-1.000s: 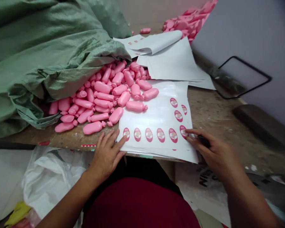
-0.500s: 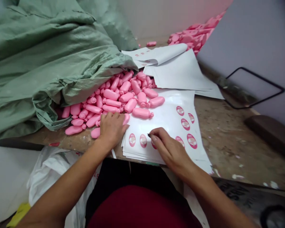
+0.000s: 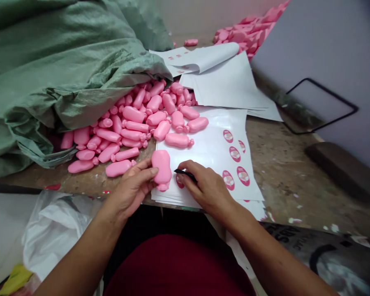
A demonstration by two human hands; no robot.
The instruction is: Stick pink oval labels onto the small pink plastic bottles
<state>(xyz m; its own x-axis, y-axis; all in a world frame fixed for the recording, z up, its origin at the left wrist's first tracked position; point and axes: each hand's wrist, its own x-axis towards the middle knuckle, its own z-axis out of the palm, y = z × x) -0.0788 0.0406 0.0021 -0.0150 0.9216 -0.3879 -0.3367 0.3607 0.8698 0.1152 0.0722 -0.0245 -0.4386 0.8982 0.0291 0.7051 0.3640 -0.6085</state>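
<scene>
Between the thumb and fingers of my left hand (image 3: 134, 185) is a small pink plastic bottle (image 3: 162, 166), held nearly upright with its narrow end down. My right hand (image 3: 206, 181) pinches a thin black pointed tool (image 3: 185, 174), perhaps a blade or tweezers; its tip is close to the bottle but apart from it. Beneath both lies a stack of white sticker sheets (image 3: 209, 152). Oval pink stickers (image 3: 243, 176) show on the top sheet, one partly covered by my right fingers. Many like pink bottles (image 3: 134, 114) are heaped to the left and behind.
A large green sack (image 3: 80, 61) lies at the left, its mouth over the heap. More white sheets (image 3: 225, 78) lie behind, partly curled. A black wire frame (image 3: 320, 105) stands out at the right above the brown table (image 3: 283, 172). Another pink pile (image 3: 249, 33) is at the back.
My left hand has come away from the heap and now holds a pink bottle over the sheets. My right hand has moved slightly left, showing more of the black tool. The view has shifted a little.
</scene>
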